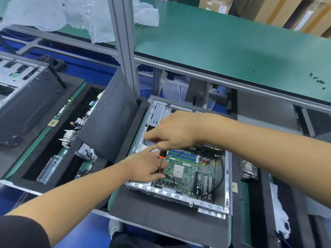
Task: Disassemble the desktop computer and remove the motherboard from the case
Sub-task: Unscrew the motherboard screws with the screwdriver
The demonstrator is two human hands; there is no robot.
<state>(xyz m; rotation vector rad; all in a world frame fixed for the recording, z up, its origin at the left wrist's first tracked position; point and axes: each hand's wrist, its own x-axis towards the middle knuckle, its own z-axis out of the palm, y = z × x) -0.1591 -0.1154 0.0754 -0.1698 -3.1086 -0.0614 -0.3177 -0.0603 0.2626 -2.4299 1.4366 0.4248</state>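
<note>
Motherboard [189, 169] sits flat in the bottom of the open metal case [211, 205], just right of and under the left hand [145, 167]; case rests on a dark mat [161, 217] on the counter [114, 199]. Right hand [172, 131] is closed round the top of a screwdriver [162, 158] with an orange and black handle, shaft pointing down to the board's near-left area, right beside the left hand's fingertips. Left hand is mostly flat, fingers loosely curled around the shaft low down, steadying it; not really clamping anything as far as I can tell. The tip and the screw are hidden behind those fingers. My read: still at the unscrewing step, board not free yet. Handling guess: board is light, stiff but thin, will flex and crack if levered, and the parts on top are fragile. Bare socket [178, 170] in the middle and the blue and green memory slots [184, 155] under the right hand are not grab points. Take it by bare edges, lift the edge nearest the left hand first, then slide it clear of the case wall. Black cable [221, 176] loops across the far-right side of the board; it could snag. Case edges look like sharp sheet metal. No brand or label is readable; print on the board is too small and blurred.
</note>
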